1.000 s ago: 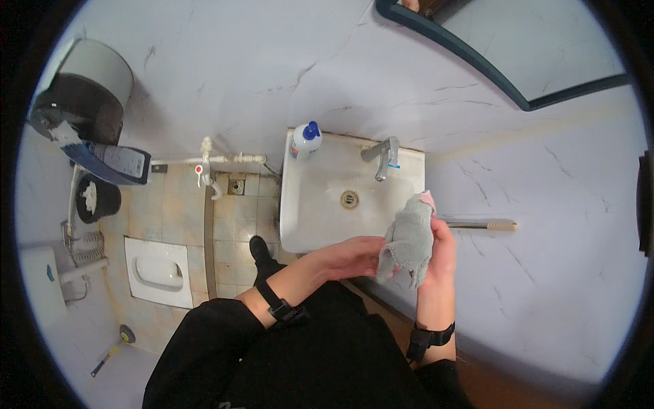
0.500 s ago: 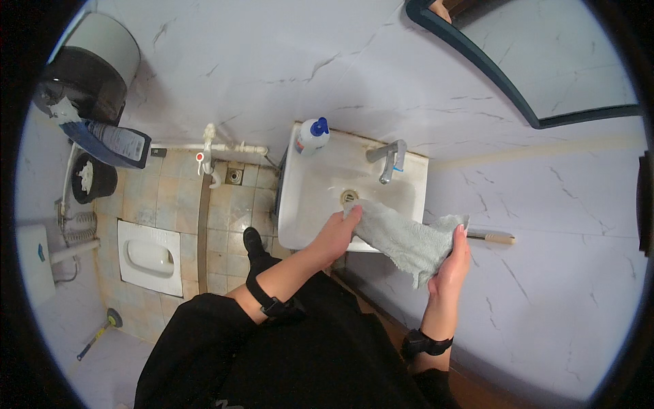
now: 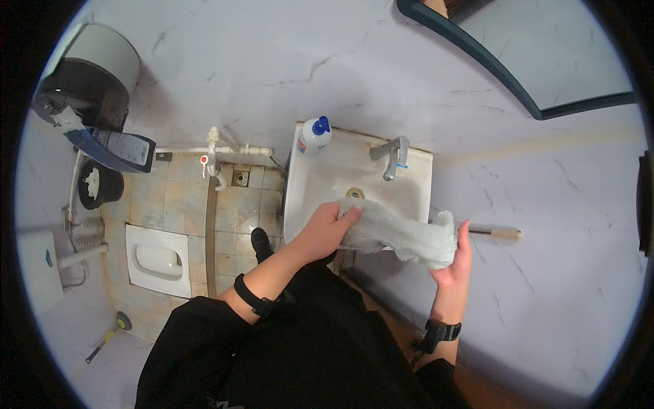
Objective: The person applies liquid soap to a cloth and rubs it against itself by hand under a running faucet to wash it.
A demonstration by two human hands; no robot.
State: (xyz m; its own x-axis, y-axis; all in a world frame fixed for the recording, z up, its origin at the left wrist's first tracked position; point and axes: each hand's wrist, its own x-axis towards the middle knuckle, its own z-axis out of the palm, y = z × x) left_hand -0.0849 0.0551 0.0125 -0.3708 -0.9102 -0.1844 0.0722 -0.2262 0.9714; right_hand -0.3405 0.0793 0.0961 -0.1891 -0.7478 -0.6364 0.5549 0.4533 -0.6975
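Note:
A pale grey-green towel [image 3: 402, 235], slightly blurred, stretches between my hands over the front right part of the white sink [image 3: 313, 180]. My left hand [image 3: 330, 228] is closed on its left end, thumb on top, near the drain. The towel's right end bunches up against the palm of my right hand [image 3: 455, 262], whose fingers stretch out straight beside it. A chrome faucet [image 3: 392, 157] stands behind the towel. On the sink's back left corner sits a white pump bottle [image 3: 315, 135] with a blue top.
A dark-framed mirror [image 3: 477, 65] hangs at upper right. A wooden-tipped metal handle [image 3: 504, 233] sticks out beyond my right hand. To the left are a squat toilet [image 3: 158, 262], a red-marked tap [image 3: 208, 160], a black bin [image 3: 102, 187] and a blue bottle [image 3: 112, 146].
The towel's right end has bunched up and shifted slightly left. My right hand has opened out beside it. My left hand still grips the other end, and the view has shifted slightly.

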